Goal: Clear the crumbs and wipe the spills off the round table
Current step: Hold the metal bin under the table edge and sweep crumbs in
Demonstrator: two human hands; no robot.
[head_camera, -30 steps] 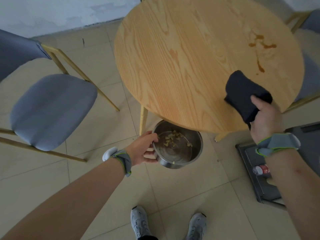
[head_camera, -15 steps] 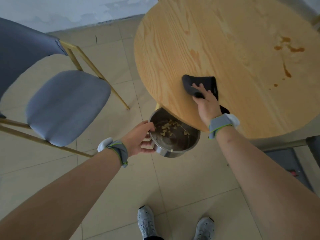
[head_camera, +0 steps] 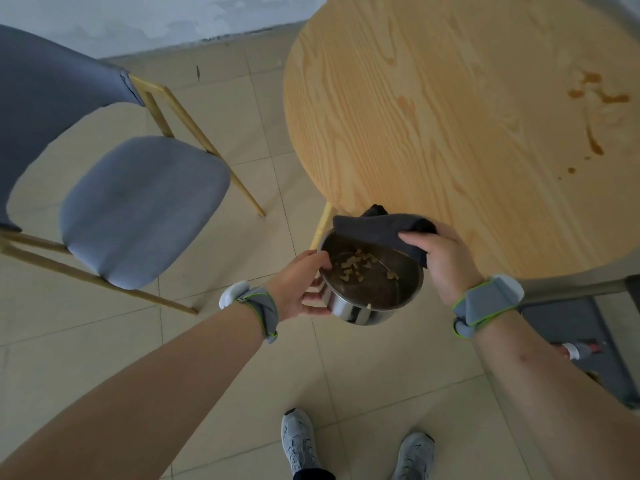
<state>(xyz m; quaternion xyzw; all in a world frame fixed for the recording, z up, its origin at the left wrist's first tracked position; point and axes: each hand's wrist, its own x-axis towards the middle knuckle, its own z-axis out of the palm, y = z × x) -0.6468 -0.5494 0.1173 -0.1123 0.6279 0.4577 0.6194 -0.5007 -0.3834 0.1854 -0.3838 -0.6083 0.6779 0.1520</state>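
Steel bowl (head_camera: 372, 289) at centre frame, just below the round tabletop (head_camera: 450, 133) edge, crumbs (head_camera: 356, 266) inside; left hand (head_camera: 301, 289) grip clamped on its rim. Right hand (head_camera: 445, 261) grip closed on dark cloth (head_camera: 381, 230) draped over the bowl's far rim. Brown spills (head_camera: 595, 98) at upper right.

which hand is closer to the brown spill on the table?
Right. The right hand, gripping the cloth, is at the table edge nearer the spill; the left hand holds the bowl below the rim, farther off.

grey chair (head_camera: 138, 209), tiled floor (head_camera: 225, 341), grey shoes (head_camera: 299, 441)
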